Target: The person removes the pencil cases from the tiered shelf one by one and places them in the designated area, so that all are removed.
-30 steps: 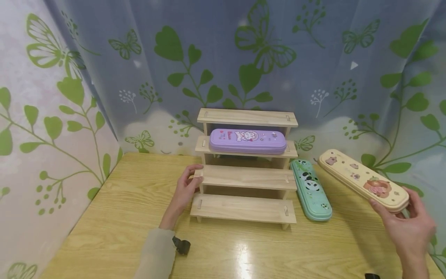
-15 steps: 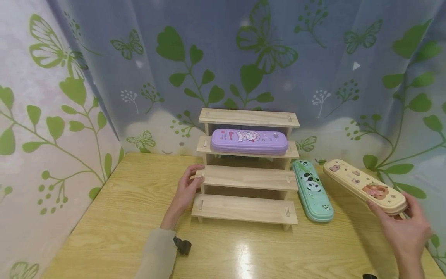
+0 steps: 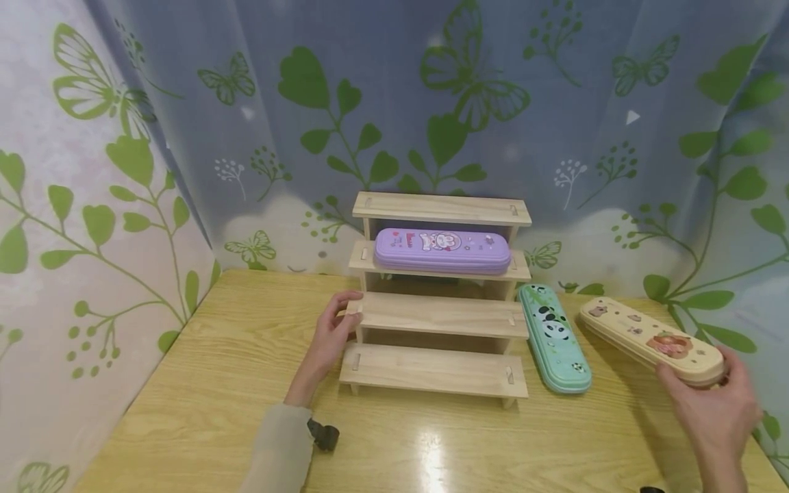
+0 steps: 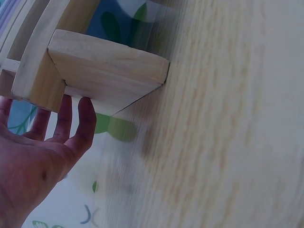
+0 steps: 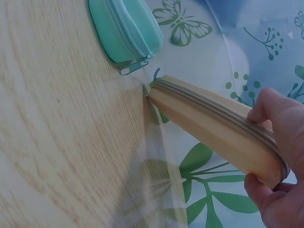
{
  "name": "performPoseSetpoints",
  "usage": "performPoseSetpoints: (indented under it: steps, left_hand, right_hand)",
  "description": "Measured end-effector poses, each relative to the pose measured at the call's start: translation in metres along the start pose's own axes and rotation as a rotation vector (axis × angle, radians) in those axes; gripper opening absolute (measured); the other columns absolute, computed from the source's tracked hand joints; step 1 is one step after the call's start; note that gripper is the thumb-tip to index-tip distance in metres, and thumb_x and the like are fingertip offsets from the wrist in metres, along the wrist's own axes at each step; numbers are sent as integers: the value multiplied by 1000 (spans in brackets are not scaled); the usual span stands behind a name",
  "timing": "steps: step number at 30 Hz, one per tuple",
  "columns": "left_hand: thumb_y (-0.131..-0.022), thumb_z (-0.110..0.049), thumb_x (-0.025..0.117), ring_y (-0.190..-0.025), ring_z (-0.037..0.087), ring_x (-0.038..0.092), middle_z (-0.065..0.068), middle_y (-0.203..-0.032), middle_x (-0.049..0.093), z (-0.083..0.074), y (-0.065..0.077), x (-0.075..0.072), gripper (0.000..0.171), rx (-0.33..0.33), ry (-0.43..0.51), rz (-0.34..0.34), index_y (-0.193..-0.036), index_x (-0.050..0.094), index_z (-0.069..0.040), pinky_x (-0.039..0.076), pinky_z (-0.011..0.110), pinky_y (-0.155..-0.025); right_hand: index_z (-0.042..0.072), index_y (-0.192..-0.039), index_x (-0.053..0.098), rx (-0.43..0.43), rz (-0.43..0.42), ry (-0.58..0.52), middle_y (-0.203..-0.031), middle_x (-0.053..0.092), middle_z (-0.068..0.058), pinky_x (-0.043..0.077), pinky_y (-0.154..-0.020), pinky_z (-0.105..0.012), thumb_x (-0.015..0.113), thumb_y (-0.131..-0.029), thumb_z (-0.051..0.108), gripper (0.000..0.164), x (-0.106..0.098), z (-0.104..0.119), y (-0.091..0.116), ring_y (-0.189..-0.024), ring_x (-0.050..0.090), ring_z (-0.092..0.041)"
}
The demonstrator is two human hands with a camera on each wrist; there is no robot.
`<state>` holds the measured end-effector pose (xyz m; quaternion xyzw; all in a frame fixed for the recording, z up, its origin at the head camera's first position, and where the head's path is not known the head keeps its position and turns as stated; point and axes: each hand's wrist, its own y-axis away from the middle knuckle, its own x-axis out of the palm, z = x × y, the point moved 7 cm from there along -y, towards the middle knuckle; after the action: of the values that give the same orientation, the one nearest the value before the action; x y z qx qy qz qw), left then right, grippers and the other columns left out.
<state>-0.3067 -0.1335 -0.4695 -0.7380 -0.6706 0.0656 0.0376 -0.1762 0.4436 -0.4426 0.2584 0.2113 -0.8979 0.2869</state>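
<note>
My right hand (image 3: 718,404) holds a cream pencil case (image 3: 653,339) by its near end, thumb on one side and fingers on the other. In the right wrist view the cream case (image 5: 213,128) is tilted, its far end low by the table; whether it touches there I cannot tell. My left hand (image 3: 329,332) grips the left end of the third shelf down on a wooden step rack (image 3: 437,313). In the left wrist view its fingers (image 4: 85,118) curl up against the rack's side. A purple pencil case (image 3: 442,250) lies on the second shelf from the top.
A green panda pencil case (image 3: 555,339) lies slanted on the wooden table (image 3: 394,445), right beside the rack. Patterned curtains (image 3: 407,96) stand close behind the rack and along both sides of the table.
The cream pencil case has come down toward the table in my right hand, its far end dropping and shifting slightly right. My left hand keeps its place on the rack.
</note>
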Motion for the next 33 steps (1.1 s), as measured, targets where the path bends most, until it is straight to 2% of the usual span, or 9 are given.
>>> performPoseSetpoints:
  steps: [2, 5, 8, 11, 14, 16, 22, 29, 33]
  left_hand:
    - [-102, -10, 53, -107, 23, 60, 15, -140, 49, 1, 0, 0, 36, 0, -4, 0, -137, 53, -13, 58, 48, -93]
    - [-102, -11, 53, -108, 23, 59, 15, -141, 49, 3, -1, -1, 36, -6, -8, -2, -137, 53, -13, 58, 48, -94]
    - [-102, -11, 53, -109, 24, 60, 15, -141, 49, 3, 0, -1, 36, -8, -12, -4, -138, 53, -14, 58, 44, -94]
    - [-102, -12, 52, -110, 23, 60, 15, -141, 49, 2, 0, 0, 36, -10, -17, -5, -138, 53, -14, 58, 41, -93]
    - [-102, -12, 52, -109, 24, 60, 14, -141, 49, 2, 0, 0, 36, -8, -15, -4, -138, 53, -15, 58, 40, -92]
    - [-102, -12, 52, -109, 24, 60, 14, -140, 49, 1, 0, 0, 35, -7, -14, -5, -138, 53, -15, 58, 40, -91]
    - [-103, -14, 53, -107, 24, 60, 14, -142, 47, 1, 0, -1, 34, -5, -26, -1, -137, 54, -16, 58, 39, -89]
    - [-102, -13, 54, -106, 25, 60, 15, -142, 48, 2, 0, -2, 35, -9, -22, -5, -137, 54, -15, 57, 41, -90]
    - [-102, -12, 54, -106, 23, 61, 15, -141, 48, 1, 0, -1, 36, -9, -15, -3, -137, 54, -14, 57, 43, -92]
  right_hand:
    - [19, -155, 42, 4, 14, 29, -150, 54, -13, 36, -104, -19, 75, -84, 27, 79, 1, 1, 0, -113, 46, 4]
    - [19, -157, 38, -4, 22, 37, -153, 51, -16, 34, -111, -27, 73, -85, 24, 80, 0, 1, 1, -122, 47, -9]
    - [17, -156, 40, -42, 20, 27, -151, 52, -17, 34, -95, -13, 73, -85, 21, 79, -1, 1, 3, -123, 50, -14]
    - [13, -154, 42, -70, 30, 18, -149, 53, -20, 30, -73, 2, 73, -85, 21, 77, -1, 1, 4, -112, 52, -4]
    - [10, -155, 40, -52, 77, 13, -149, 51, -23, 30, -58, 5, 73, -87, 22, 77, 2, -1, 3, -93, 40, 13]
    - [9, -155, 38, -23, 115, 25, -149, 50, -24, 31, -56, 3, 74, -87, 24, 79, 5, -2, 2, -86, 33, 16]
    - [4, -154, 33, 23, 253, 94, -147, 48, -29, 34, -56, -8, 81, -84, 37, 91, 18, -2, 1, -96, 49, -17]
    - [-4, -147, 36, -107, 330, 177, -132, 54, -41, 36, -63, -22, 82, -82, 42, 91, 34, 0, 0, -99, 59, -39]
    - [-4, -145, 38, -168, 366, 195, -128, 55, -44, 35, -60, -20, 81, -83, 43, 89, 40, -1, 0, -99, 62, -43]
